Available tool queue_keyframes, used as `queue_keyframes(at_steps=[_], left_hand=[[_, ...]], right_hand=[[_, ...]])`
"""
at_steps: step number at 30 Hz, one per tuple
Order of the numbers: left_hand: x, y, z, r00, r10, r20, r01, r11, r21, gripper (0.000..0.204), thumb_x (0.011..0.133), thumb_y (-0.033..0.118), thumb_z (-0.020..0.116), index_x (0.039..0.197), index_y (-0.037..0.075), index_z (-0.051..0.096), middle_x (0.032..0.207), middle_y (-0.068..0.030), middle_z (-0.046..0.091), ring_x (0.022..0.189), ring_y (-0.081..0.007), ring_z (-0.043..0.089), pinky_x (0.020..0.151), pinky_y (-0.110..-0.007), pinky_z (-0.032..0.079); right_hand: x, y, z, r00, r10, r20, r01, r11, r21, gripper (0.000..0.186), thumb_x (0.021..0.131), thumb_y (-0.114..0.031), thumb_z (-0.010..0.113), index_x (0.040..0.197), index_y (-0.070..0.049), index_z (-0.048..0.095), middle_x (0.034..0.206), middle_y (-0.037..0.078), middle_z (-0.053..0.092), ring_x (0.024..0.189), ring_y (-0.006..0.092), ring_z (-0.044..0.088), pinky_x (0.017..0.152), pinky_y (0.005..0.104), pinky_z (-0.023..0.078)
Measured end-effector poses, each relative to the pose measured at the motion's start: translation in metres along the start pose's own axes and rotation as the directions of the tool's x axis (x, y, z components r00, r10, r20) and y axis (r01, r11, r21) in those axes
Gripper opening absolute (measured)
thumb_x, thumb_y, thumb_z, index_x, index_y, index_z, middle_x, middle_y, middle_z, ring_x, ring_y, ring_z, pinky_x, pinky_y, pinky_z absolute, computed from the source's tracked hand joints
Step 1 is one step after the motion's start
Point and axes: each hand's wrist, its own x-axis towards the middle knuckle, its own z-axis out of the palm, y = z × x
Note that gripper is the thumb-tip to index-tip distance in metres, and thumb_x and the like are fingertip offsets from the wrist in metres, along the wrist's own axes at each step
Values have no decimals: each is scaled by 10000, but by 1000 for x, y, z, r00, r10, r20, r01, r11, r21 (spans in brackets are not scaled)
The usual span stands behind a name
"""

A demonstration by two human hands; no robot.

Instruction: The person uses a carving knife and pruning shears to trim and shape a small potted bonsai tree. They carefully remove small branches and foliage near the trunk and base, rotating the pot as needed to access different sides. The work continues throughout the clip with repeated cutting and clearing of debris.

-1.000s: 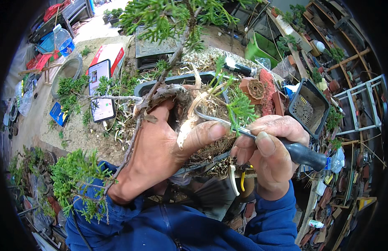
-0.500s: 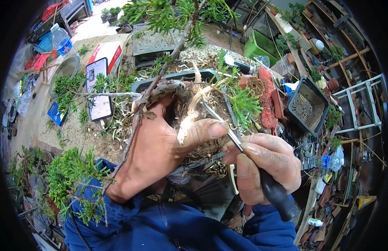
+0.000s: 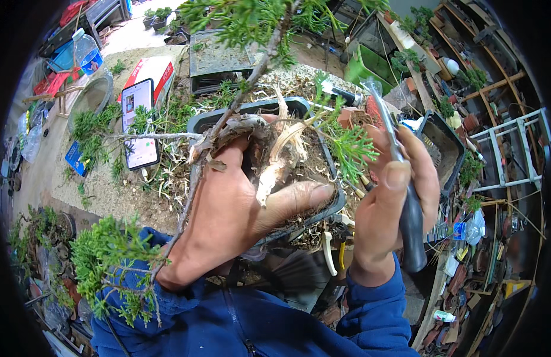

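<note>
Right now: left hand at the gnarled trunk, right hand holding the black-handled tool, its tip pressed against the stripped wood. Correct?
Not the tip: the head view shows the black-handled tool clear of the stripped wood, off to its right, tip pointing toward the picture's top. Rest holds: left hand at the gnarled trunk, right hand holding the tool.

Looks bright, as by daylight; glares white on the upper-left ground [image 3: 129, 37]; bends and darkens toward edges.
</note>
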Motion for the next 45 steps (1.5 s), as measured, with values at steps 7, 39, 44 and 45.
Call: queue_keyframes(at_steps=[7, 39, 44, 45], left_hand=[[-3, -17, 6, 970, 212, -122, -184, 961, 208, 629, 823, 244, 879, 1337, -13, 624, 1180, -261, 717, 1088, -453, 699, 979, -489, 552], [28, -18, -45, 947, 33, 321, -94, 979, 179, 810, 790, 149, 933, 1482, -40, 557, 1405, -119, 667, 1304, -200, 601, 1150, -363, 438], [28, -17, -49, 941, -35, 337, -28, 983, 180, 805, 774, 119, 899, 1488, -36, 562, 1458, -114, 646, 1349, -210, 577, 1188, -367, 401], [27, -17, -49, 946, -28, 323, -44, 976, 213, 813, 763, 137, 896, 1485, -37, 565, 1470, -119, 642, 1357, -215, 572, 1193, -372, 398]], right_hand=[[-2, 3, 40, 975, -118, 189, 158, 965, -211, 404, 755, -6, 946, 1100, 26, 740, 1031, 112, 776, 890, 173, 758, 840, 303, 607], [-62, -7, -9, 904, 386, 185, -412, 667, 621, 733, 1041, -601, 612, 1204, 114, 617, 969, 298, 737, 769, 358, 750, 698, 467, 636], [-70, -12, -1, 937, 287, 201, -350, 749, 562, 560, 1064, -489, 639, 1141, 66, 612, 954, 300, 709, 749, 364, 713, 634, 439, 598], [-71, -14, -1, 936, 289, 198, -351, 764, 542, 534, 1060, -466, 649, 1142, 60, 613, 947, 295, 707, 747, 357, 710, 634, 434, 596]])
